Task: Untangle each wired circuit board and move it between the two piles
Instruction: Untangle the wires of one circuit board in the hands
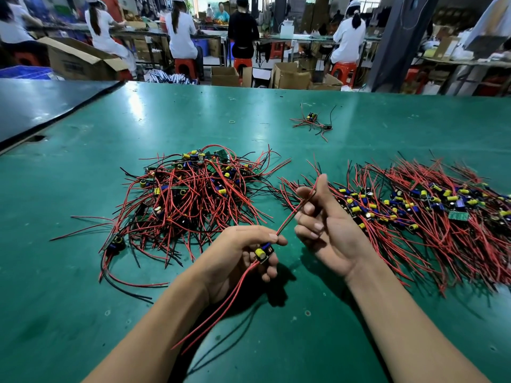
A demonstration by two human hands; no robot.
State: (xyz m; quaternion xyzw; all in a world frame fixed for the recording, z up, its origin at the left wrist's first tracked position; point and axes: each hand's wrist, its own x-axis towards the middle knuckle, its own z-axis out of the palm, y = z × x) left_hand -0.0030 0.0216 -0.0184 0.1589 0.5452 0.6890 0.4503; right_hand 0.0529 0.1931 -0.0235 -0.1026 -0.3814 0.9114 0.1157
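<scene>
Left hand (237,255) fingers curl round circuit board (264,251) (right hand (325,226) pinches wire (287,221)).

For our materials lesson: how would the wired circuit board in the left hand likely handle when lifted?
Wires probably floppy: they droop below the left hand. The wired circuit board seems light, held by fingers alone. It may snag, judging by the tangled left pile.

Broad green tabletop (83,286), scuffed and glossy with reflected light; darker tabletop (41,106) adjoining at far left. Beyond, workers (181,31) in white seated on red stools (185,67) at long benches (138,33), backs turned. Open cardboard boxes (80,62) beside the stools, blue crate (25,72) at left, dark pillar (392,42) at right.
</scene>
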